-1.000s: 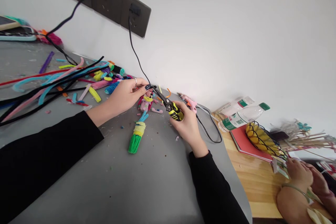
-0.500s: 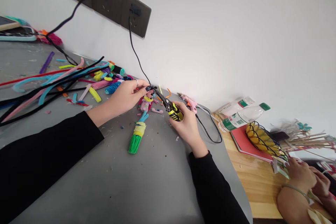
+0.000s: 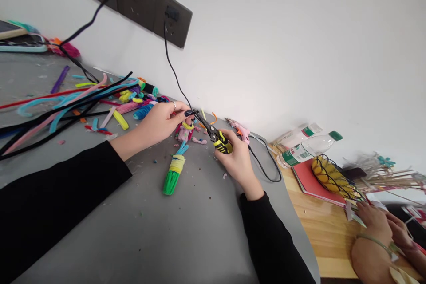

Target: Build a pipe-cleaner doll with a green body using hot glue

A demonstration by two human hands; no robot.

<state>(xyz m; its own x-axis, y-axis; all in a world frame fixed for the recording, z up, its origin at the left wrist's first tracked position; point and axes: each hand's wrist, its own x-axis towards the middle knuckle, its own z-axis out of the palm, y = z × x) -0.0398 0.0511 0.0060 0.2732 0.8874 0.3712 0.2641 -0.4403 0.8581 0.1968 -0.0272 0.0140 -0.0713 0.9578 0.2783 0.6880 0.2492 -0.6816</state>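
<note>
My right hand [image 3: 236, 159] grips yellow-and-black cutters [image 3: 213, 132] whose jaws point up-left toward my left fingertips. My left hand [image 3: 159, 120] pinches something small at the cutter's tip, just above a pink and yellow pipe-cleaner figure [image 3: 184, 132]; the pinched piece is too small to make out. A longer figure [image 3: 175, 168] of green, yellow and blue pipe cleaners lies on the grey table [image 3: 140, 230] between my hands.
Loose pipe cleaners [image 3: 66, 102] and short offcuts litter the left. Black cables [image 3: 173, 71] run from wall sockets [image 3: 143, 0]. A pink glue gun [image 3: 239, 129], a bottle [image 3: 308, 146], a red notebook [image 3: 309, 182] and another person's hands [image 3: 382, 226] lie right.
My hands hold almost the same pose. The other person's hands at the lower right have shifted slightly.
</note>
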